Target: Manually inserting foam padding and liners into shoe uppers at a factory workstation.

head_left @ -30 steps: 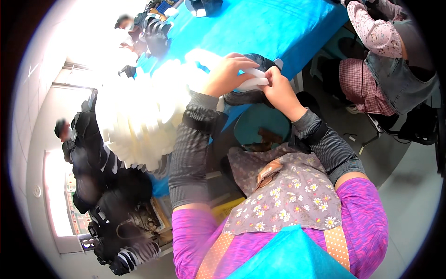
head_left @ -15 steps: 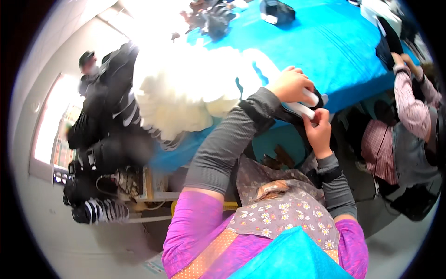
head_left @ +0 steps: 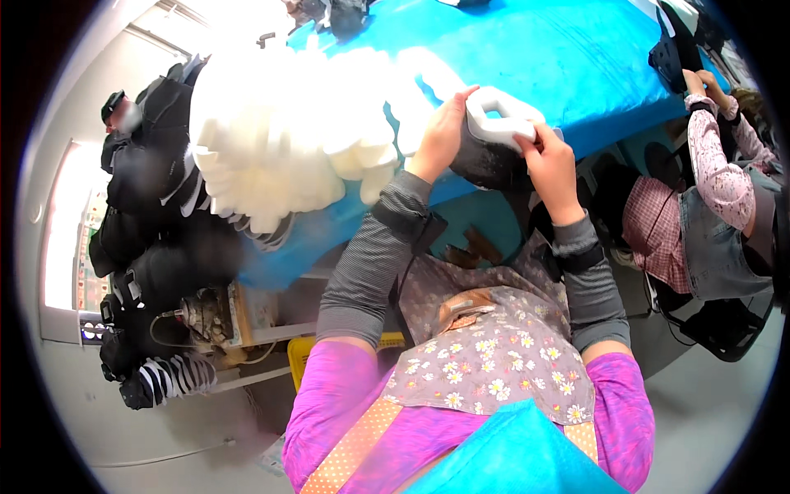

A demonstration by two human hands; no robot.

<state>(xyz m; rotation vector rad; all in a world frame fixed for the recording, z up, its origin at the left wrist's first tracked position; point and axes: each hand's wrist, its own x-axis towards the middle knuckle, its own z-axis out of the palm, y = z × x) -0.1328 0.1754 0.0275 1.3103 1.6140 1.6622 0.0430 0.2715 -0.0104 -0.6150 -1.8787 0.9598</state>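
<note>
Pinches white foam ring [head_left: 499, 130] at near right with right hand [head_left: 553, 167]; cups dark piece [head_left: 485, 159] beneath from left with left hand [head_left: 441, 142].

- Left hand [head_left: 441, 142]: some fingers are hidden behind the black piece [head_left: 487, 161].
- Black piece: its upper side is partly covered by the white foam ring [head_left: 504, 127].
- White foam pile [head_left: 267, 148]: glare washes out its top; single pieces cannot be counted.
- Dark bundle [head_left: 336, 18]: cut off by the upper edge, too blurred to identify.
- Yellow crate [head_left: 299, 359]: mostly hidden behind the left arm and the apron [head_left: 494, 362].
- Distant person [head_left: 123, 115]: body hidden behind black stacked items [head_left: 156, 165].
</note>
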